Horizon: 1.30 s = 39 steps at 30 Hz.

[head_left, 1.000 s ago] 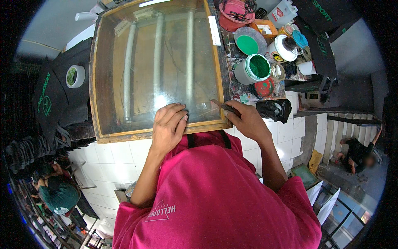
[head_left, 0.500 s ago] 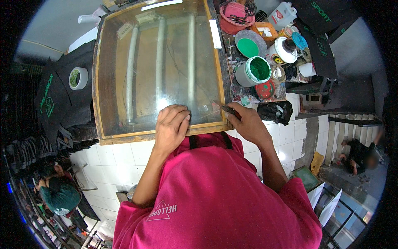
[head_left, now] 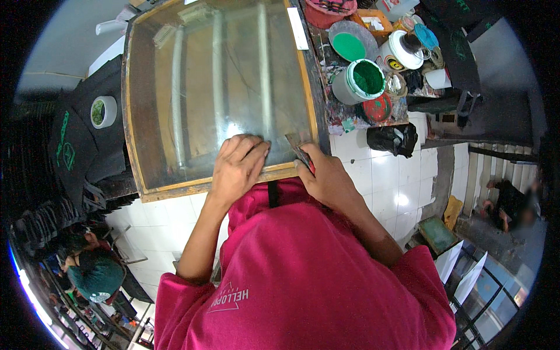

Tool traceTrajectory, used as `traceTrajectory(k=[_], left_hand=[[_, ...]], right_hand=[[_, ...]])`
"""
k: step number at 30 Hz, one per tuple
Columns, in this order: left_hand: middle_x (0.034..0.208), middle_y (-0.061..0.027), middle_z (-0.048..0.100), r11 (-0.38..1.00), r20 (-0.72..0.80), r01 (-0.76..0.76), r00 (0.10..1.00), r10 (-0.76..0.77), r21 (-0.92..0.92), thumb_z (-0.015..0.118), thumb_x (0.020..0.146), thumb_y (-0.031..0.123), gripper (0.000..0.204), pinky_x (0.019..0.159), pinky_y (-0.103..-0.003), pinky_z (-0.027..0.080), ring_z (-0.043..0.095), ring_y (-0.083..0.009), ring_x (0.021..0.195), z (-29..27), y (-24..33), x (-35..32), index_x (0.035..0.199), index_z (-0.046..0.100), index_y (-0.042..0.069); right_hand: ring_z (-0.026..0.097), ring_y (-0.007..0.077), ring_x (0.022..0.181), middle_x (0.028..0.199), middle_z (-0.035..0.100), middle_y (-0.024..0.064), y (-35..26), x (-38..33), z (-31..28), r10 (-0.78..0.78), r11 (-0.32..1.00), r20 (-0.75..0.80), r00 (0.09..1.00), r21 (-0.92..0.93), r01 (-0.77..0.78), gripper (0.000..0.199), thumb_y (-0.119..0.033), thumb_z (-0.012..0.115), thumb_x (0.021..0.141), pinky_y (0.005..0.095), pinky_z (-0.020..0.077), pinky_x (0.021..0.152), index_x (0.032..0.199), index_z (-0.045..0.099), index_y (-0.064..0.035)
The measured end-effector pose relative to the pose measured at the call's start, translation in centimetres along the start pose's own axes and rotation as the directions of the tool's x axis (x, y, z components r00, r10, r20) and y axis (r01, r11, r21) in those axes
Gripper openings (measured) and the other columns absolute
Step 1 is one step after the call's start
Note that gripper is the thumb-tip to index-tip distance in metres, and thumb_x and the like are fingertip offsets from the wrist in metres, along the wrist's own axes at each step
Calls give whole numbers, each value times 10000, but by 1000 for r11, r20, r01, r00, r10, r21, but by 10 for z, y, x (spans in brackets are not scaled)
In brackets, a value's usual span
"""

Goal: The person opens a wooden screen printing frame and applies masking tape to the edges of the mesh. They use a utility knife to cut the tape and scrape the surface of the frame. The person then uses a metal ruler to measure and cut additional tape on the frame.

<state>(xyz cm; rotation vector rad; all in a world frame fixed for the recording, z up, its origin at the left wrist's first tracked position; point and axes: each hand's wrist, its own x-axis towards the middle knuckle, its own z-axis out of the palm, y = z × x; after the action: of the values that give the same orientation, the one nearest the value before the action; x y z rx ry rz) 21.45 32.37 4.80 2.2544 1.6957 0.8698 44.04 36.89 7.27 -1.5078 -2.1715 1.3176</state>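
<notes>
A wooden-framed, glass-topped light box [head_left: 198, 99] with pale tubes inside lies in front of me. My left hand [head_left: 236, 169] rests on the glass by the near edge, its fingers lightly bent and lying on the surface. Whether anything thin is under those fingers cannot be seen. In my right hand [head_left: 326, 178] is a utility knife [head_left: 303, 154] with a dark and red handle, gripped between thumb and fingers. Its blade end points away from me, over the near right corner of the glass.
On the paint-stained table [head_left: 335, 122] at right stand an open tub of green ink [head_left: 367, 80], a bowl of lighter green [head_left: 350, 46] and a red lid [head_left: 377, 108]. A tape roll [head_left: 104, 112] sits on black fabric at left. Other people [head_left: 93, 271] are at lower left and far right.
My right hand has drawn in to the left and nearer, and the knife has turned more upright, showing its red part. The left hand stays on the glass. The view has shifted slightly.
</notes>
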Motion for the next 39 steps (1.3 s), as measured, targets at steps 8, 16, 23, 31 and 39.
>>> traceTrajectory(k=[8, 16, 23, 31, 39], left_hand=[[1052, -54, 664, 985, 84, -173, 982, 171, 24, 768, 811, 96, 262, 844, -357, 487, 619, -231, 981, -6, -15, 11, 1070, 745, 67], [1021, -43, 651, 965, 152, -261, 953, 263, -30, 749, 825, 109, 269, 844, -355, 491, 610, -228, 954, -11, -27, 23, 1092, 754, 77], [1017, -70, 635, 960, 237, -274, 931, 278, -51, 723, 835, 114, 327, 851, -379, 497, 596, -251, 949, -15, -29, 25, 1161, 739, 91], [996, -70, 613, 950, 239, -311, 921, 309, -29, 732, 818, 110, 364, 837, -374, 493, 580, -248, 931, -15, -31, 26, 1182, 740, 96], [987, -64, 605, 950, 253, -311, 917, 309, -32, 736, 809, 106, 356, 828, -369, 491, 570, -237, 917, -14, -29, 29, 1165, 747, 87]], right_hand=[[674, 479, 810, 841, 672, 275, -1, -7, 21, 0, 998, -87, 996, 58, 5, 329, -159, 642, 947, 524, 516, 709, 1227, 564, -6], [673, 461, 917, 918, 690, 271, -11, -8, 35, 80, 996, -153, 985, -29, -85, 357, -146, 649, 925, 526, 506, 855, 1249, 577, -16], [678, 466, 856, 879, 682, 283, -17, -15, 41, 102, 995, -178, 979, -3, -104, 352, -147, 664, 922, 510, 523, 786, 1221, 586, 22], [687, 470, 821, 870, 677, 296, -27, -10, 42, 174, 984, -129, 976, -9, -177, 336, -138, 649, 933, 513, 532, 736, 1209, 577, 39], [692, 468, 839, 867, 676, 303, -24, -9, 43, 170, 985, -134, 976, -18, -174, 360, -136, 647, 930, 519, 534, 732, 1230, 548, 35]])
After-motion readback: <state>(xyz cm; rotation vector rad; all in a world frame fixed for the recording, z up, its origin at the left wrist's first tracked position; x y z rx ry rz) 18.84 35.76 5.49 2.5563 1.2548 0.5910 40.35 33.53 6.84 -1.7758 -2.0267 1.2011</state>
